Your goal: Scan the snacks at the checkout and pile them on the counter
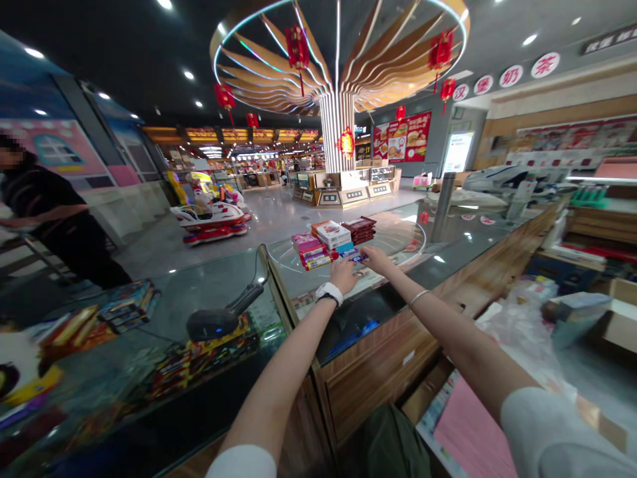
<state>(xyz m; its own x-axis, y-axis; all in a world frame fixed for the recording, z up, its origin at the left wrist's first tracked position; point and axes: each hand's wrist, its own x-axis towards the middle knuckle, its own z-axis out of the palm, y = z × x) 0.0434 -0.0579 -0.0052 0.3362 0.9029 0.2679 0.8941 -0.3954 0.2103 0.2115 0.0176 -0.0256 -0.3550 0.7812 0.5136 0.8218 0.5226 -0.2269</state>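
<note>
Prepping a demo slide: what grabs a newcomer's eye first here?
Overhead, a huge ring-shaped canopy of curved wooden slats hung with red paper lanterns dominates the top centre. Below it, the left hand and right hand meet at a small purple-wrapped packet, beside stacked colourful boxes on a glass-topped counter. Further left stands a red-and-white kiddie ride.

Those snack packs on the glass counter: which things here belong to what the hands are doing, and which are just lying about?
In use: the left hand, the right hand, the small wrapped bar between them, the stacked snack boxes beside it.

Lying about: the corded barcode scanner, the steel post, the plastic bag.
</note>
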